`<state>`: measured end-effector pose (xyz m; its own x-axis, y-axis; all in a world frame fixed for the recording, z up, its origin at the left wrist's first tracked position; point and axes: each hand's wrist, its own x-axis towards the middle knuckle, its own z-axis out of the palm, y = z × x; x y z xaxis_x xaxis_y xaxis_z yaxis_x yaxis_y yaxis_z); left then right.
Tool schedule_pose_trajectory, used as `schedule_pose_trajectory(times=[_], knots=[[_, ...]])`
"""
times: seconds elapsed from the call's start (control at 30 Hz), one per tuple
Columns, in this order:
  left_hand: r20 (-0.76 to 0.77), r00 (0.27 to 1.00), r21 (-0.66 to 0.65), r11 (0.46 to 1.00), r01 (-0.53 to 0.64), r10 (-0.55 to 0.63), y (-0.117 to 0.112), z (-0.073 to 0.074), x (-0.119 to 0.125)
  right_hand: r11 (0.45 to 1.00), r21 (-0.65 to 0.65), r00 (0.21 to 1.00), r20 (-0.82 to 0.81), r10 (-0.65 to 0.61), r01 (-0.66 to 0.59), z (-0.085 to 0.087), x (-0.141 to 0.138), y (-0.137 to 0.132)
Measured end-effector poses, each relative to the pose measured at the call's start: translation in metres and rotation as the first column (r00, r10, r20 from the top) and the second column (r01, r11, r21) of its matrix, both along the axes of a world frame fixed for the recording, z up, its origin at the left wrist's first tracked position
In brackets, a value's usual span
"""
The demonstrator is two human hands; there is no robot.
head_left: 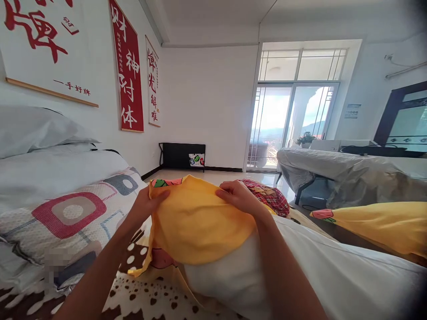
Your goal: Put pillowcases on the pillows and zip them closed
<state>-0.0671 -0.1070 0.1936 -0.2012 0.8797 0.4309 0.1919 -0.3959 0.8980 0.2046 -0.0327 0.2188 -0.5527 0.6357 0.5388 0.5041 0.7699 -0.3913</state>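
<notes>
Left hand [147,205], right hand [238,195] each pinched tight on yellow pillowcase [196,226]; white pillow [300,275] lay lengthwise away from wearer, capped end farthest.

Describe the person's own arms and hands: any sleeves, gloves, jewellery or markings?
Both arms are bare: no sleeve shows on the left forearm or the right forearm up to the frame edge. The left hand and the right hand wear no gloves. No watch, bracelet, ring or marking is visible.
</notes>
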Motion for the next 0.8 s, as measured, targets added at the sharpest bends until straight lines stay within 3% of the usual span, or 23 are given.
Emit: schedule_pose_trajectory(times=[0.1, 0.27, 0.33, 0.47, 0.53, 0.63, 0.73, 0.8], knots=[[-0.148, 0.988, 0.004, 0.999, 0.054, -0.053, -0.009, 0.014, -0.003, 1.0, 0.013, 0.999, 0.047, -0.01, 0.009, 0.003, -0.003, -0.013], [-0.409, 0.91, 0.077, 0.996, -0.044, 0.071, -0.005, 0.028, 0.001, 0.996, -0.081, 0.994, 0.102, 0.033, -0.024, 0.001, -0.011, -0.02], [-0.361, 0.931, 0.069, 0.997, -0.026, 0.049, -0.003, 0.029, 0.007, 0.997, -0.079, 0.993, 0.118, 0.015, -0.006, -0.001, -0.013, -0.018], [-0.053, 0.987, 0.013, 0.988, 0.154, -0.153, -0.002, 0.02, 0.017, 0.997, -0.055, 0.958, 0.284, -0.043, 0.061, -0.008, -0.012, -0.004], [-0.023, 0.987, 0.058, 0.985, 0.162, -0.161, -0.002, 0.015, 0.018, 0.997, -0.033, 0.922, 0.382, -0.055, 0.073, -0.014, -0.009, 0.006], [-0.14, 0.99, 0.226, 0.973, 0.053, -0.022, 0.0, 0.012, 0.015, 0.997, 0.014, 0.919, 0.386, -0.077, 0.077, -0.022, 0.003, 0.02], [-0.225, 0.955, 0.439, 0.895, -0.076, 0.192, 0.004, 0.01, 0.007, 0.996, 0.069, 0.966, 0.251, -0.069, 0.053, -0.02, 0.02, 0.022], [-0.226, 0.935, 0.527, 0.842, -0.12, 0.274, 0.008, 0.007, 0.002, 0.995, 0.082, 0.99, 0.127, -0.067, 0.056, -0.012, 0.03, 0.016]])
